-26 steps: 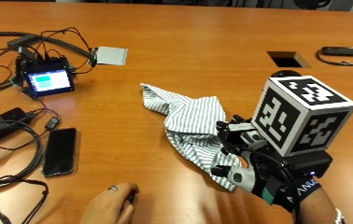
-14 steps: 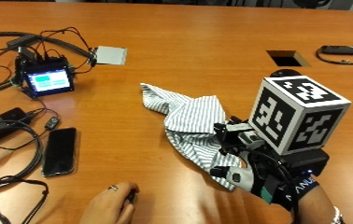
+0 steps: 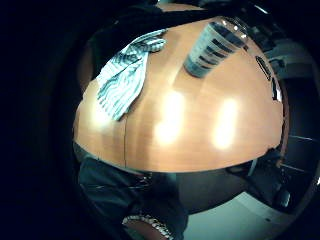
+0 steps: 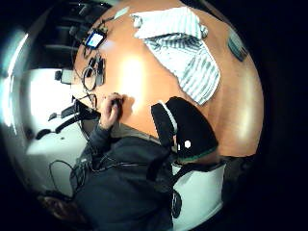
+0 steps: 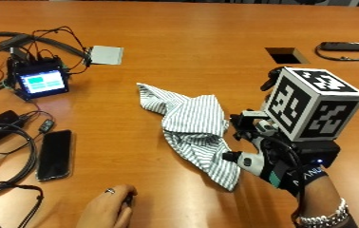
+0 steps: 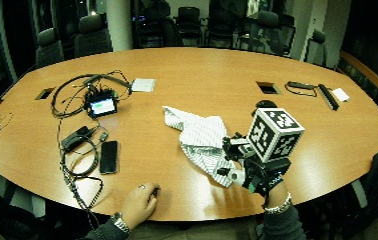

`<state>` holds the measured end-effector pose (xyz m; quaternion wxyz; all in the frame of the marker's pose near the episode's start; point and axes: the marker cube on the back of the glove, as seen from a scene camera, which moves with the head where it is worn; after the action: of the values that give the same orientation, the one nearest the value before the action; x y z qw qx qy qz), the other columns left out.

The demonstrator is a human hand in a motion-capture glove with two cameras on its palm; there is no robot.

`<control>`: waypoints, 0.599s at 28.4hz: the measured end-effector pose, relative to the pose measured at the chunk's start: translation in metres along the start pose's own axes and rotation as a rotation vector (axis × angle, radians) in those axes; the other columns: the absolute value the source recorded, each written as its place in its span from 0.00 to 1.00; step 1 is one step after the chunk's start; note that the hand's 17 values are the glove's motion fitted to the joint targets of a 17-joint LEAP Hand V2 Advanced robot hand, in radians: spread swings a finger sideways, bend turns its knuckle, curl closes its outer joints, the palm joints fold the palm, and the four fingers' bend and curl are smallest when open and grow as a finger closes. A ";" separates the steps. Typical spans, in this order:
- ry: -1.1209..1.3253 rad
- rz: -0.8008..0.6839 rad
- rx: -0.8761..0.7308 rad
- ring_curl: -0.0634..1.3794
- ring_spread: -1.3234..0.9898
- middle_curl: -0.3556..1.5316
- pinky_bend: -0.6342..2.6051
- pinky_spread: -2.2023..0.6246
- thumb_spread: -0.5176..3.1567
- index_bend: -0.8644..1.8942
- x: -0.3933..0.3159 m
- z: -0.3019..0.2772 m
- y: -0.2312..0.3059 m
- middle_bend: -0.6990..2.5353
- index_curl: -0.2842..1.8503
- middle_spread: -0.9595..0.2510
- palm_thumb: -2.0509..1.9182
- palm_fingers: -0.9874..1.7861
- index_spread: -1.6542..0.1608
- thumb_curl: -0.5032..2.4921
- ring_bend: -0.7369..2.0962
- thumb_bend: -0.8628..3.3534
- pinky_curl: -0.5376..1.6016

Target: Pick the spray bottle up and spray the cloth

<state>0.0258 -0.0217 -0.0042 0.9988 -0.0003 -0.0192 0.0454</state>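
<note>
The black-gloved right hand (image 5: 265, 159) hovers over the bench near its front edge, forearm coming in from that edge, a beaded bracelet (image 5: 322, 217) on the wrist. Can't make out its fingers at all. The bare left hand (image 5: 107, 208) rests on the bench at the front edge, fingers loosely curled.

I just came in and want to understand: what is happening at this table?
A person sits at a wooden table. Their gloved right hand hovers beside the near edge of a crumpled striped cloth and holds nothing. The little finger side palm view shows a striped bottle standing on the table beyond the hand, not yet picked up. The bare left hand rests at the table's near edge.
</note>
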 end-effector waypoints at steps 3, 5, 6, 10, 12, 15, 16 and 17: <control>0.011 0.066 0.015 0.18 0.59 0.30 0.32 0.87 0.46 0.38 0.008 -0.001 -0.008 0.27 0.25 0.81 0.64 0.47 0.68 0.23 0.36 0.25 0.37; 0.022 0.115 0.029 0.18 0.59 0.30 0.32 0.87 0.46 0.38 0.015 -0.003 -0.014 0.27 0.25 0.81 0.65 0.47 0.68 0.24 0.36 0.24 0.38; 0.024 0.138 0.037 0.18 0.59 0.30 0.32 0.87 0.46 0.38 0.019 -0.004 -0.017 0.27 0.25 0.81 0.65 0.48 0.68 0.24 0.37 0.24 0.38; -0.011 0.230 0.092 0.19 0.58 0.31 0.32 0.87 0.47 0.39 0.034 -0.010 -0.028 0.27 0.26 0.81 0.65 0.50 0.68 0.24 0.36 0.24 0.38; -0.055 0.282 0.139 0.19 0.58 0.31 0.31 0.87 0.47 0.40 0.043 -0.014 -0.034 0.27 0.27 0.81 0.65 0.53 0.69 0.24 0.36 0.23 0.38; -0.138 0.363 0.235 0.20 0.58 0.32 0.31 0.86 0.47 0.39 0.056 -0.019 -0.046 0.28 0.27 0.80 0.65 0.58 0.70 0.25 0.38 0.23 0.38; -0.165 0.387 0.267 0.20 0.58 0.32 0.31 0.86 0.47 0.38 0.061 -0.020 -0.051 0.28 0.27 0.79 0.65 0.59 0.71 0.25 0.38 0.23 0.38; -0.189 0.410 0.294 0.21 0.58 0.33 0.31 0.85 0.47 0.38 0.065 -0.020 -0.056 0.28 0.27 0.79 0.65 0.60 0.71 0.25 0.39 0.23 0.38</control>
<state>0.0965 -0.0713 -0.0212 0.9519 0.1452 -0.1049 0.2486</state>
